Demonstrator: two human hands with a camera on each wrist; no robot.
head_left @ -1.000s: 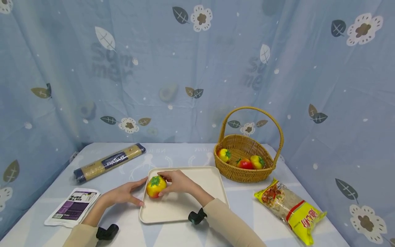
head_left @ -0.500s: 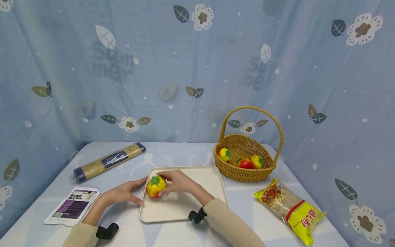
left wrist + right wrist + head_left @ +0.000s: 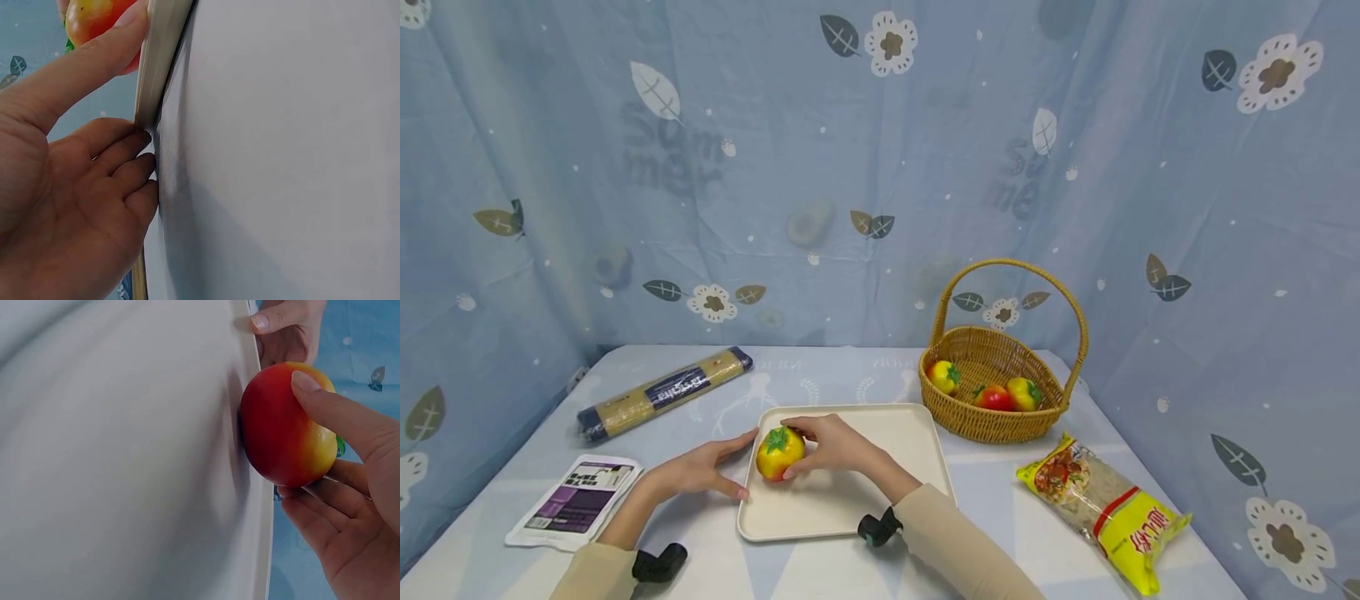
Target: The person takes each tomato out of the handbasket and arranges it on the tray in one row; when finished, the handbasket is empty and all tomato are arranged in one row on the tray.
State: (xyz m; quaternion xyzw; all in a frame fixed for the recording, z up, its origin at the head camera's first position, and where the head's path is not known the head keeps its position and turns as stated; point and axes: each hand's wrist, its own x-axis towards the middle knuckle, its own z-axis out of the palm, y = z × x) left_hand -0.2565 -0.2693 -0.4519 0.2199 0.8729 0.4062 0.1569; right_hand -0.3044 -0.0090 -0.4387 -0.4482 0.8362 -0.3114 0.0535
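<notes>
A red-and-yellow fruit with a green leafy top (image 3: 780,453) rests near the left edge of a cream tray (image 3: 850,517). My right hand (image 3: 835,444) holds it from the right, thumb on its near side and fingers on its far side; the right wrist view shows the thumb pressed on the fruit (image 3: 281,425). At the tray's left edge, my left hand (image 3: 700,469) has thumb and fingers spread apart. In the left wrist view, that thumb lies against the tray rim (image 3: 156,62), with the relaxed fingers of the left hand (image 3: 94,187) by its outer side.
A wicker basket (image 3: 992,427) with several similar fruits stands at the back right, and a yellow noodle bag (image 3: 1105,512) lies in front of it. Along the left are a long pasta pack (image 3: 666,393) and a flat white-and-purple packet (image 3: 576,502).
</notes>
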